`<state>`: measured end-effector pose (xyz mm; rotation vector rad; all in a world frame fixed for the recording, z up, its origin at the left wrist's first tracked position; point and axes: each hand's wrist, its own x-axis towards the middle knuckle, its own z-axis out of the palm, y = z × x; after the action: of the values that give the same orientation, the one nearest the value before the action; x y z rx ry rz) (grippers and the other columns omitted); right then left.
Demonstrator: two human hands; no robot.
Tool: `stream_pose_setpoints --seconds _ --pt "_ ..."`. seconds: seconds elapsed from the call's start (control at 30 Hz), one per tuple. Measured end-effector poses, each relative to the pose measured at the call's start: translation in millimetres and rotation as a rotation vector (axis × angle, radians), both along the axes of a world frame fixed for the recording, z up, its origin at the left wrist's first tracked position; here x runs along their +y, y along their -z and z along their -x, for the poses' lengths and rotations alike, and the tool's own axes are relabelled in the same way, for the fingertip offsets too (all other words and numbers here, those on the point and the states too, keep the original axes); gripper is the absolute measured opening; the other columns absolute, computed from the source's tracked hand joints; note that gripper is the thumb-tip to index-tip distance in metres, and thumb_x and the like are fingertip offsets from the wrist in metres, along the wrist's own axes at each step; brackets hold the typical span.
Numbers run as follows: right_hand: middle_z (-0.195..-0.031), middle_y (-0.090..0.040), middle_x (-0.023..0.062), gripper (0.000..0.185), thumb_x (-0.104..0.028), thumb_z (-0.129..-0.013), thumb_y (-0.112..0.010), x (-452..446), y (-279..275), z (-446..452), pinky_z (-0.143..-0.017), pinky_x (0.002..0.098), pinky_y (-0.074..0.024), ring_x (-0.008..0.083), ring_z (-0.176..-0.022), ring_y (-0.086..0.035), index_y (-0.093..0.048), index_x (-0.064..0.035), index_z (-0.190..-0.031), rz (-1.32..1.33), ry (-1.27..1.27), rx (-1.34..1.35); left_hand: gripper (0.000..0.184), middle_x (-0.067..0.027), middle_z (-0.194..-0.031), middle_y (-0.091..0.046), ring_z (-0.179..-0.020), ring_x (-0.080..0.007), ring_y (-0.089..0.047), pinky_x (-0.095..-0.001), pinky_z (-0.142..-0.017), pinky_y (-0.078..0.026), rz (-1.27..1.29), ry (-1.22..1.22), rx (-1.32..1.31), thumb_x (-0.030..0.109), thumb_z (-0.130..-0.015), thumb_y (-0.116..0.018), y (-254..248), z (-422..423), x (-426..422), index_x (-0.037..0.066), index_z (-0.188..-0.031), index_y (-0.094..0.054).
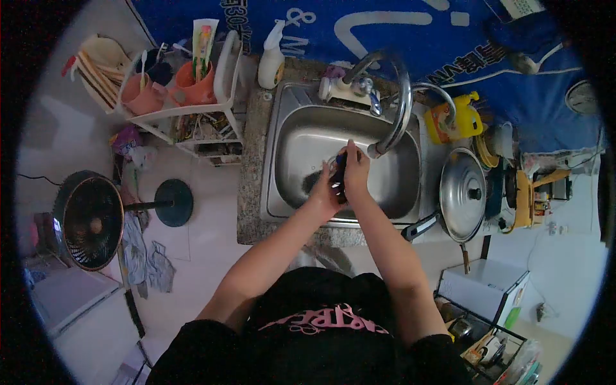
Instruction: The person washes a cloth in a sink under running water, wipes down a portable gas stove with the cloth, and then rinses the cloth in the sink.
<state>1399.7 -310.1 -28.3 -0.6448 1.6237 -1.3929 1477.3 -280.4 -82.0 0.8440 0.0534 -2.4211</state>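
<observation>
Both my hands are together over a steel sink (301, 131), just left of the curved faucet's (405, 96) outlet. Between them is a small dark object (337, 176), too small to make out clearly. My left hand (325, 192) has its fingers closed around the object's left side. On the other side, my right hand (357, 170) presses against it with fingers together. Below the hands, a dark patch (312, 183) shows at the sink's bottom; I cannot tell if it is the drain or a shadow.
A white pump bottle (272, 61) stands behind the sink's left corner. Right of the sink are a yellow jug (459, 119) and a lidded pan (462, 192) with its handle toward the sink. A rack (224, 106) with pink cups and a fan (93, 220) stand left.
</observation>
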Motion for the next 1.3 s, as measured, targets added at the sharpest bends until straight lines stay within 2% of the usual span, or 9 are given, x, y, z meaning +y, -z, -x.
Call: stream_pose_setpoints --seconds 0.07,0.13,0.2,0.27,0.33,0.57,0.97,1.17,1.3 --pt "-0.086 -0.062 0.0093 0.023 -0.024 -0.091 -0.051 24 -4 -1 -0.071 0.0343 -0.0487 0.0187 -0.072 -0.060 -0.060 -0.0029 -0.093 0.118 -0.228 0.339 0.071 -0.0080 -0.123 -0.051 -0.113 -0.0292 -0.048 -0.0480 -0.092 -0.039 0.010 -0.086 0.170 0.072 -0.081 -0.036 -14 -9 -6 0.019 -0.127 -0.044" --pt "-0.121 -0.054 0.0132 0.031 -0.024 -0.088 -0.051 43 -2 -17 -0.100 0.0495 -0.0294 0.0275 -0.106 -0.054 -0.059 -0.0072 -0.112 0.205 -0.492 1.160 0.060 -0.0071 -0.121 -0.052 -0.113 -0.0300 -0.047 -0.0493 -0.095 -0.036 0.033 -0.154 0.379 0.064 -0.086 -0.036 -26 -12 -12 0.018 -0.124 -0.047" --pt "-0.130 -0.046 0.0126 0.036 -0.026 -0.086 -0.051 41 -21 -7 -0.103 0.0535 -0.0175 0.0286 -0.116 -0.046 -0.056 -0.0086 -0.118 0.177 -0.486 1.359 0.047 -0.0058 -0.120 -0.052 -0.113 -0.0254 -0.048 -0.0442 -0.096 -0.038 0.101 -0.214 0.606 0.051 -0.090 -0.042 -14 -6 -8 0.017 -0.122 -0.049" --pt "-0.138 -0.037 0.0144 0.044 -0.032 -0.086 -0.047 33 -38 4 -0.102 0.0631 -0.0087 0.0285 -0.135 -0.021 -0.051 -0.0127 -0.125 0.058 -0.467 1.591 0.036 -0.0054 -0.119 -0.053 -0.111 -0.0192 -0.050 -0.0353 -0.093 -0.041 0.017 -0.247 0.105 0.039 -0.091 -0.048 -21 1 -7 0.015 -0.117 -0.053" --pt "-0.141 -0.033 0.0120 0.044 -0.028 -0.085 -0.047 32 -52 0 -0.105 0.0577 -0.0137 0.0304 -0.124 -0.038 -0.050 -0.0104 -0.126 0.074 -0.409 1.703 0.027 -0.0046 -0.110 -0.056 -0.103 -0.0155 -0.053 -0.0292 -0.087 -0.044 0.057 -0.220 0.118 0.032 -0.090 -0.052 -34 -3 -16 0.012 -0.109 -0.055" --pt "-0.116 -0.053 0.0197 0.040 -0.025 -0.092 -0.040 40 -48 -16 -0.084 0.0398 -0.0458 0.0379 -0.099 -0.055 -0.046 -0.0064 -0.127 0.271 -0.350 1.114 0.028 -0.0060 -0.084 -0.057 -0.075 -0.0167 -0.055 -0.0305 -0.068 -0.046 0.095 -0.234 -0.153 0.031 -0.090 -0.048 -72 2 -28 0.004 -0.092 -0.055" --pt "-0.109 -0.055 0.0140 0.027 -0.007 -0.072 -0.070 43 -26 28 -0.084 0.0324 -0.0449 0.0246 -0.098 -0.055 -0.054 -0.0018 -0.094 0.257 -0.477 0.646 0.068 -0.0074 -0.096 -0.055 -0.077 -0.0174 -0.060 -0.0282 -0.065 -0.049 0.540 0.020 -0.285 0.040 -0.074 -0.072 -57 -46 -42 0.009 -0.121 -0.034" --pt "-0.079 -0.054 0.0018 0.021 -0.007 -0.079 -0.066 59 -48 49 -0.068 0.0230 -0.0455 0.0095 -0.072 -0.052 -0.049 -0.0044 -0.092 0.105 -0.474 0.099 0.031 -0.0067 -0.081 -0.062 -0.073 -0.0153 -0.060 -0.0263 -0.068 -0.045 1.363 0.311 -0.707 0.029 -0.071 -0.075 -71 -75 -57 0.003 -0.082 -0.065" --pt "-0.088 -0.055 0.0004 0.020 -0.010 -0.083 -0.061 60 -67 47 -0.075 0.0233 -0.0406 0.0092 -0.083 -0.051 -0.054 -0.0032 -0.101 0.054 -0.419 0.175 0.022 -0.0081 -0.082 -0.064 -0.077 -0.0177 -0.060 -0.0289 -0.074 -0.044 1.316 0.352 -0.772 0.023 -0.084 -0.062 -78 -70 -59 0.003 -0.092 -0.061"
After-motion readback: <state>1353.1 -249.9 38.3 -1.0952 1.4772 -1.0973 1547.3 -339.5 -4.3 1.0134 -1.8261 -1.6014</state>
